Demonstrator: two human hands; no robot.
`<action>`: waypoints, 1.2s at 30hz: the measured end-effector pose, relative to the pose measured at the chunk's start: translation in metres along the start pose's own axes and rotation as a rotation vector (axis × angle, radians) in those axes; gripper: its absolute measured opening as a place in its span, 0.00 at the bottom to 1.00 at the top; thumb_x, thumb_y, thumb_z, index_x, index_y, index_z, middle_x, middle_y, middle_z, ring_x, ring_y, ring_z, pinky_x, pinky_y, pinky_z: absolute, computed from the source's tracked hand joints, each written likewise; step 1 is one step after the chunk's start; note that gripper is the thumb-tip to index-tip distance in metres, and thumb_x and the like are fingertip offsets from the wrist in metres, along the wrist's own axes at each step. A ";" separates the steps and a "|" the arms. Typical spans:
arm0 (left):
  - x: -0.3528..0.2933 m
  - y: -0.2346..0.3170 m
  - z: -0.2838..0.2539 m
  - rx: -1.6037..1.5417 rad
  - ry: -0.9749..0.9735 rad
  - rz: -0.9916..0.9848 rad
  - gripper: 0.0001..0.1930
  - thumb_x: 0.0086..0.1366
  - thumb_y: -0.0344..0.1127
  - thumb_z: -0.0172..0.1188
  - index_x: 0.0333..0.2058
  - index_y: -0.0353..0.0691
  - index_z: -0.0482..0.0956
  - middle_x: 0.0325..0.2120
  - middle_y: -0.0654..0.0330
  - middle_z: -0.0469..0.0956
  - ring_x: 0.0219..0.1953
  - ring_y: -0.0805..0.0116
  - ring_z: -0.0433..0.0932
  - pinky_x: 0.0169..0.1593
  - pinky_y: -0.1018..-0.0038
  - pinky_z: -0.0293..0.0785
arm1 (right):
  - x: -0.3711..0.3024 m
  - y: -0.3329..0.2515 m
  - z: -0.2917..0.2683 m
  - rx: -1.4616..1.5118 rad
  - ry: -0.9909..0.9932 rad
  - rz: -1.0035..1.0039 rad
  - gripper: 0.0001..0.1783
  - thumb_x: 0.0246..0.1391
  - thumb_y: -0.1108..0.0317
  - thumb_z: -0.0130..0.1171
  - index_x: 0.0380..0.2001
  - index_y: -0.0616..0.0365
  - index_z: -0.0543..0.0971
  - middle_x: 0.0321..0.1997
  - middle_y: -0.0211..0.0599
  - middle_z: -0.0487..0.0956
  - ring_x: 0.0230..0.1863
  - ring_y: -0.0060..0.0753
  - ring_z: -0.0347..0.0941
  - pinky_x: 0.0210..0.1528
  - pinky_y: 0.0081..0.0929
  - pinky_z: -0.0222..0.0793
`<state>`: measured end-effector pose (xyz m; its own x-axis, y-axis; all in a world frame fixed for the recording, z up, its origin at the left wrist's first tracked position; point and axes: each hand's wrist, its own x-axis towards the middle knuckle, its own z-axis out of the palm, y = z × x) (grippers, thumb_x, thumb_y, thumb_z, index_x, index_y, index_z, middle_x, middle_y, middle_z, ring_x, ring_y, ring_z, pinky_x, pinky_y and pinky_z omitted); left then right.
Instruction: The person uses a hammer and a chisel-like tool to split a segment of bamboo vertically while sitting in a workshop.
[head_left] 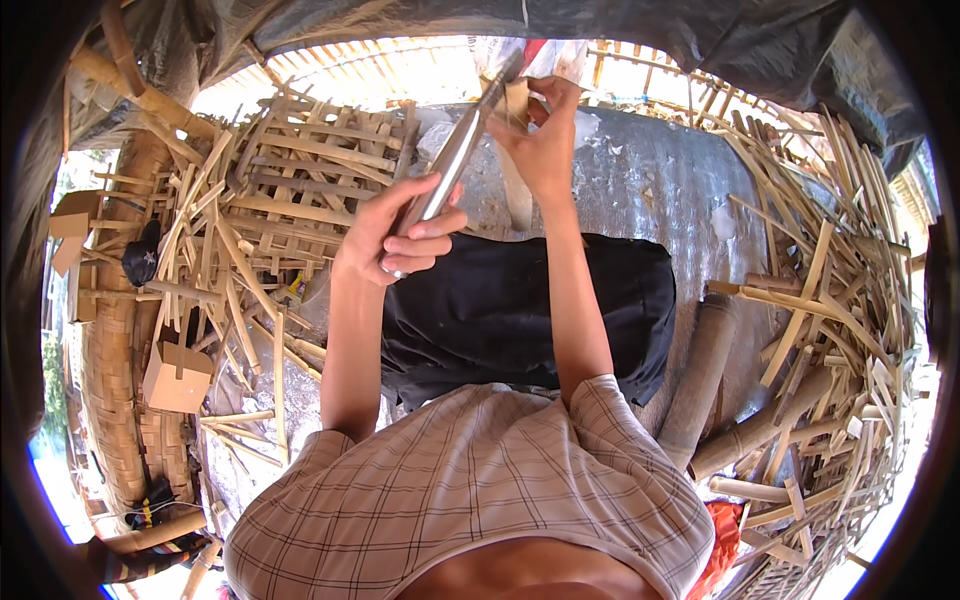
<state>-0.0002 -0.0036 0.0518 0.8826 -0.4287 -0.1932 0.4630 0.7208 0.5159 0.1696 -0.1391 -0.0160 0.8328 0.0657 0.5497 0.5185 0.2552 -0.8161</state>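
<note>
My left hand [405,225] is wrapped round a long, shiny metal knife [450,165]. It slants up and away to the right, and its dark far end reaches my right hand [545,135]. The fingers of that hand are bent round a short, pale piece of bamboo [516,103], right beside the knife's far part. Whether the edge touches the bamboo I cannot tell. Below the right hand, a length of bamboo [515,195] lies on the grey ground sheet [620,180], just beyond my legs in black cloth [520,310].
A lattice of bamboo slats [320,160] lies at the far left, with loose sticks around it. Cardboard boxes [178,377] hang near a woven bamboo wall [110,380]. To my right are thick bamboo poles [700,370] and a heap of split bamboo [830,290]. Dark sheeting hangs overhead.
</note>
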 end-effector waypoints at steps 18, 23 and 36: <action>0.011 -0.045 0.008 -0.204 0.019 0.223 0.20 0.76 0.47 0.49 0.33 0.33 0.68 0.37 0.57 0.61 0.41 0.71 0.66 0.30 0.79 0.77 | -0.137 0.282 -0.136 -1.457 -0.726 0.604 0.34 0.50 0.55 0.71 0.59 0.53 0.75 0.56 0.45 0.80 0.58 0.54 0.77 0.61 0.54 0.67; -0.004 -0.043 0.001 -0.178 -0.005 0.181 0.20 0.76 0.49 0.49 0.37 0.34 0.70 0.37 0.56 0.66 0.34 0.76 0.66 0.26 0.83 0.68 | -0.072 0.233 -0.133 -1.382 -0.729 0.533 0.24 0.52 0.48 0.71 0.44 0.53 0.84 0.48 0.51 0.83 0.53 0.54 0.80 0.53 0.48 0.75; -0.001 -0.042 0.008 -0.349 -0.063 0.204 0.16 0.80 0.43 0.42 0.42 0.33 0.66 0.22 0.66 0.61 0.14 0.85 0.58 0.10 0.87 0.58 | 0.094 -0.039 -0.157 -0.599 -0.531 0.330 0.19 0.69 0.54 0.55 0.35 0.60 0.78 0.17 0.21 0.63 0.18 0.17 0.58 0.21 0.28 0.54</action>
<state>-0.0214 -0.0380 0.0371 0.9575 -0.2824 -0.0587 0.2883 0.9315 0.2217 0.2581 -0.2943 0.0389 0.8355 0.5267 0.1566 0.4049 -0.3976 -0.8234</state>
